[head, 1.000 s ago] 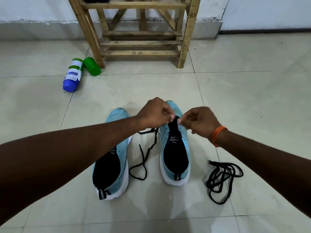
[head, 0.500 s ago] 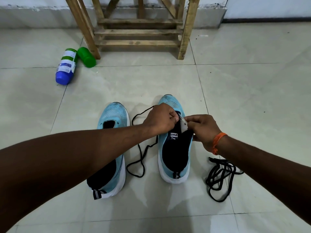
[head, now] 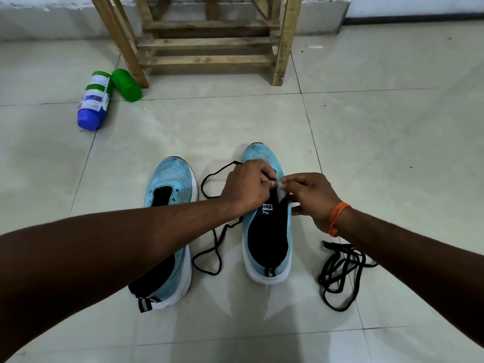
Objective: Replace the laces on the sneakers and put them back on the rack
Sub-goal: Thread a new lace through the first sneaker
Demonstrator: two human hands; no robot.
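Note:
Two light blue sneakers with black insides stand on the tiled floor, toes pointing away from me. Over the front of the right sneaker (head: 267,247) my left hand (head: 246,187) pinches a black lace (head: 209,247) that loops down between the shoes. My right hand (head: 311,195) pinches the sneaker's eyelet edge and tongue beside it, fingertips almost touching the left hand. The left sneaker (head: 170,184) has no lace and is partly hidden by my left forearm. A second black lace (head: 340,273) lies bunched on the floor to the right. The wooden rack (head: 209,43) stands at the back.
A blue and white bottle (head: 94,100) and a green container (head: 127,85) lie on the floor by the rack's left leg. An orange band (head: 337,216) is on my right wrist. A wall runs behind the rack.
Both hands have shifted a little down the right sneaker's front, and the lace now loops out to the left of my left hand. The view tipped downward.

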